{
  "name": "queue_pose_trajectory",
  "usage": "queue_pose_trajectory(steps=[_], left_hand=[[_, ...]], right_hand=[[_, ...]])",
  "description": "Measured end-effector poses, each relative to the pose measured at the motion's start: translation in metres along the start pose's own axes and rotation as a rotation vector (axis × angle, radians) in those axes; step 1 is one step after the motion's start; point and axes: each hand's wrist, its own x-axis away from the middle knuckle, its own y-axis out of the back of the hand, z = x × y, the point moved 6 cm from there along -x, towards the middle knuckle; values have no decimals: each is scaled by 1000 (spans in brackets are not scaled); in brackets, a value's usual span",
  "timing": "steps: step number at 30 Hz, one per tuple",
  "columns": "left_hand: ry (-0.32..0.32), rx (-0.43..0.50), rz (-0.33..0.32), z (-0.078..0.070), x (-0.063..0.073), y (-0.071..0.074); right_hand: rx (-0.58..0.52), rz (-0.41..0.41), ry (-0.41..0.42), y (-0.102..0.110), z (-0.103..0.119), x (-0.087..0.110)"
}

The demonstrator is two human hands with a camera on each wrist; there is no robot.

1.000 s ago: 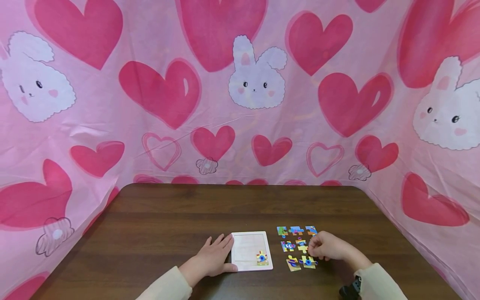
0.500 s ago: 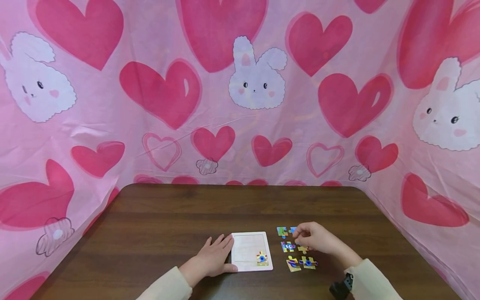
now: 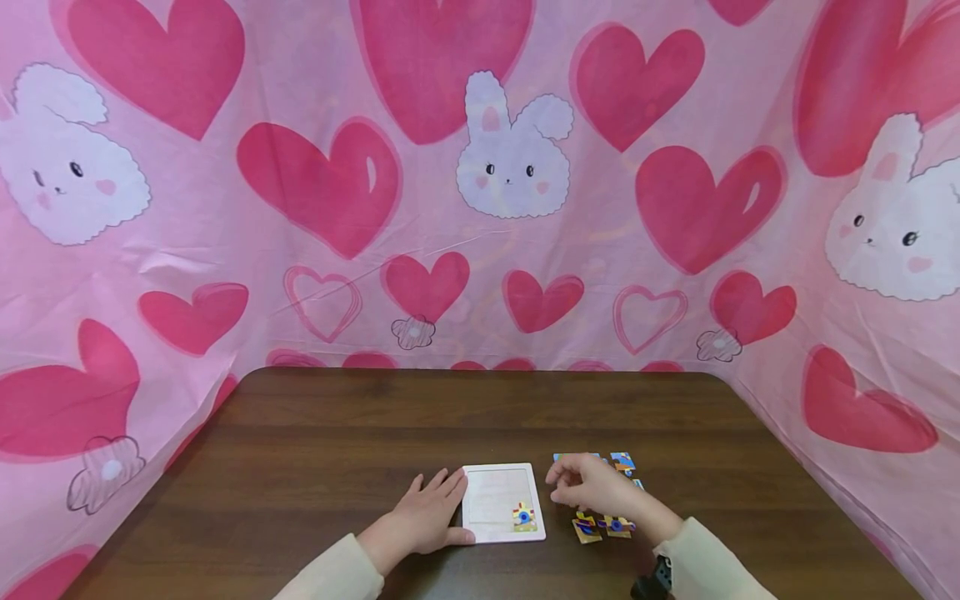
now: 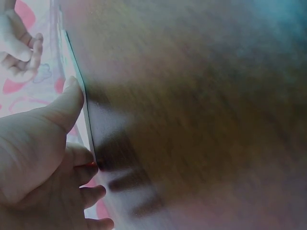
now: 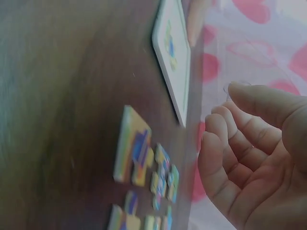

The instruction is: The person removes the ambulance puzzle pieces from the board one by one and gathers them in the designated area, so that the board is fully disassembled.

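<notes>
A white square puzzle tray [image 3: 537, 500] lies on the table with one jigsaw piece [image 3: 524, 517], yellow with a blue round spot, in its near right corner. My left hand [image 3: 429, 514] rests against the tray's left side, fingers straight, thumb at the near edge. To the right of the tray my right hand [image 3: 600, 485] hovers above loose puzzle pieces and covers some of them. In the right wrist view the fingers of my right hand [image 5: 254, 148] are loosely curled and no piece shows between them. Two loose pieces [image 3: 587, 527] lie just below that hand.
Another puzzle piece [image 3: 622, 462] lies beyond the right hand. The dark wooden table [image 3: 360, 442] reaches back to a pink curtain [image 3: 480, 250] printed with hearts and rabbits. A black device [image 3: 651, 581] sits at the right wrist.
My right hand has moved left from the right end of the loose pieces toward the tray, uncovering the right-hand pieces. The left hand and the tray have stayed in place.
</notes>
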Motion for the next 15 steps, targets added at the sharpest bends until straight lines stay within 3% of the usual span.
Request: queue_pose_trajectory(steps=[8, 15], left_hand=[[-10, 1, -18, 0, 2, 0], [-6, -9, -22, 0, 2, 0]], right_hand=[[-10, 34, 6, -22, 3, -7], [46, 33, 19, -33, 3, -10]])
